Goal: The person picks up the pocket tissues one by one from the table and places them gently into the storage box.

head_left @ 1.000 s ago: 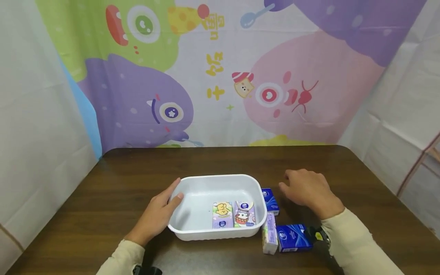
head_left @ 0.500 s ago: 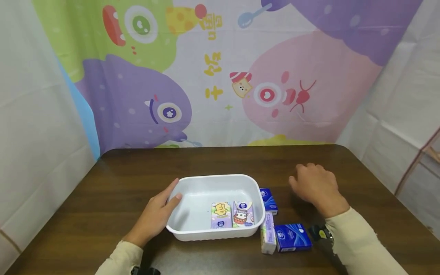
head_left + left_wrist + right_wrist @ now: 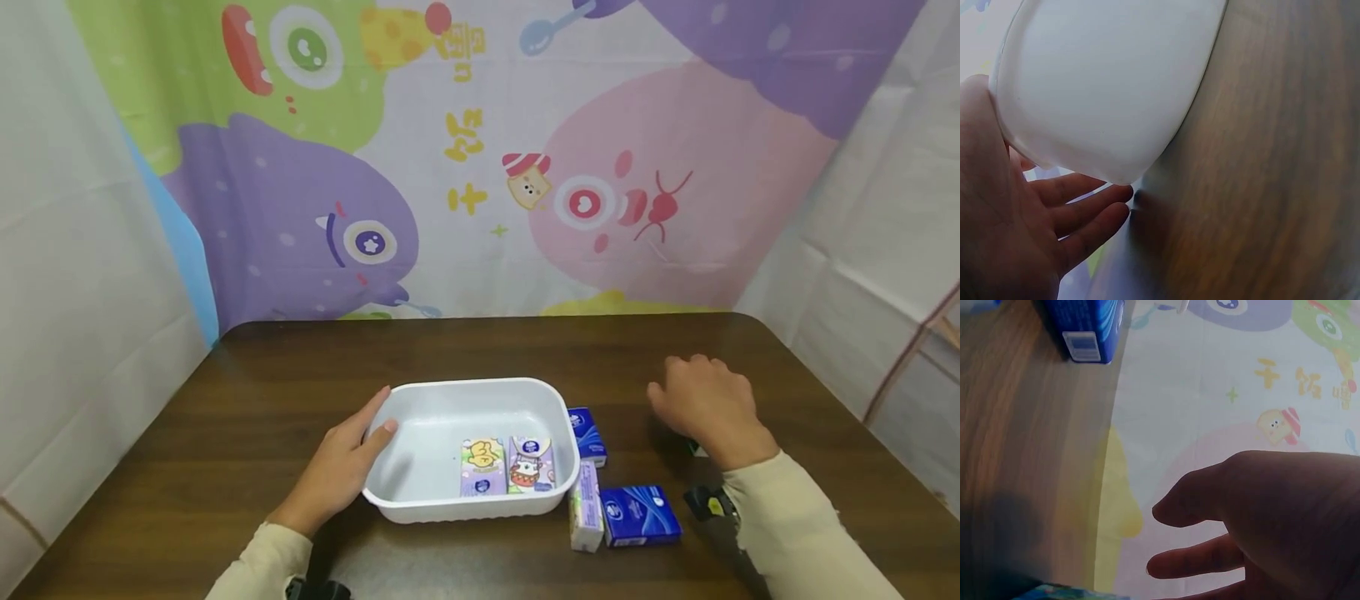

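A white plastic basin stands on the table. My left hand holds its left end, thumb over the rim and fingers along the outer wall in the left wrist view. Inside lie two cartoon-printed tissue packs, a yellow-figured one and a lilac one. My right hand hovers at the right with nothing between thumb and fingers; the right wrist view shows them apart. Below it a small green-and-white thing peeks out, mostly hidden. A colourful printed edge shows at the bottom of the right wrist view.
Beside the basin's right end are a blue tissue pack, a lilac-and-green pack on its edge and another blue pack. Behind the brown table hangs a cartoon-printed cloth; pale cloth walls flank both sides.
My right hand has moved to the right, away from the packs beside the basin, and the green-and-white thing has come into sight under it. My left hand has stayed on the basin.
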Demonstrator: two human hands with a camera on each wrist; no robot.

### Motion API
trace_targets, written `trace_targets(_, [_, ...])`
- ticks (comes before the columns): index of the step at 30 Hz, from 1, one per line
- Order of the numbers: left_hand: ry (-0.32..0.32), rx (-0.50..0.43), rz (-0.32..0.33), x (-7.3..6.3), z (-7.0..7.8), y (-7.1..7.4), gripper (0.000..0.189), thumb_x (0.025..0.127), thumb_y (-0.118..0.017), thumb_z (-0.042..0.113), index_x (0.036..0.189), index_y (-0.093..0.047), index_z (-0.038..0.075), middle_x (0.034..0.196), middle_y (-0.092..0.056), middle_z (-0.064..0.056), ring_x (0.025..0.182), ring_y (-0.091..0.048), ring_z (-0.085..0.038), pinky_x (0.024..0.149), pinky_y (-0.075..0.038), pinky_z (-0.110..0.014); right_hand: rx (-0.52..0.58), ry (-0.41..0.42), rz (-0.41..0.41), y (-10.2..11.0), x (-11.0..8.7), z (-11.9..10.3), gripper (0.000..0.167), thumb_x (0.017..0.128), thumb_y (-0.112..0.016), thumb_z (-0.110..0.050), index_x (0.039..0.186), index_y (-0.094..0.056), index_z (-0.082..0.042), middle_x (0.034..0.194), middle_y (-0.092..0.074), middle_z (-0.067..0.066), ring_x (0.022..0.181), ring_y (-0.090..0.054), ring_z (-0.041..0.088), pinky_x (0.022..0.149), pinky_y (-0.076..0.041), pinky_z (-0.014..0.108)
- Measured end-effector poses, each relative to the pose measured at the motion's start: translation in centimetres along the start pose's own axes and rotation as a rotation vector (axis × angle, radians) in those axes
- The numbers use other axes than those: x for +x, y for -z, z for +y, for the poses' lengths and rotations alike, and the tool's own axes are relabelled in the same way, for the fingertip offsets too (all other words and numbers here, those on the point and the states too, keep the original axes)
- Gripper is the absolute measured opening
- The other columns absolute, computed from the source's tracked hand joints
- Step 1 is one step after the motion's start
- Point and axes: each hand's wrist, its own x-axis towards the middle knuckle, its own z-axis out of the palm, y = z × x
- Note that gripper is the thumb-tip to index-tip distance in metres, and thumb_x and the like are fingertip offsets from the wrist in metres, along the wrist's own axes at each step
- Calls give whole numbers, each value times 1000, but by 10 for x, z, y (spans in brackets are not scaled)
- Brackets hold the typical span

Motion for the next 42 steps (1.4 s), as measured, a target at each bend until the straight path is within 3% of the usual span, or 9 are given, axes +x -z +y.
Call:
trace_targets(8, [8,-3,1,0,1,-1,60,106,-50,40,157,-35,14,154,-42,-15,138,-43,-33,107,-38,-53,15,-39,-60,-1,1,9,36,93,-60,-31,94,-64,4,75,-60,16,63,-56,33,56,-49,52])
trace_targets(16, [22,-6,-6,0,2,-1,59,106,-50,39,158,-34,15,154,-41,-15,137,-43,-33,105,-40,-53,10,-55,-125,-3,2,15,28,92,-61,-24,95,-64,3,79,-63,18,66,-59,35,59,-48,55])
trace_targets(21, [8,-11,-6,0,1,-1,59,106,-50,40,158,-35,14,155,-41,-14,138,-42,-33,106,-39,-52,18,-26,-100,-7,4,16,16,87,-63,-13,94,-66,1,81,-65,18,66,-61,36,55,-48,54])
trace_targets(29, [8,-6,-5,-1,3,-1,59,106,-50,38,158,-34,14,155,-40,-14,140,-40,-33,108,-36,-53,9,20,-81,-9,2,11,23,85,-73,-13,100,-65,3,83,-65,18,69,-63,36,54,-49,54])
trace_targets(42, [0,9,2,0,1,-2,57,106,-50,36,158,-35,14,154,-41,-15,139,-41,-34,108,-36,-54,69,63,-68,-12,2,-9,30,86,-67,-9,114,-66,3,98,-66,20,83,-64,36,71,-53,58])
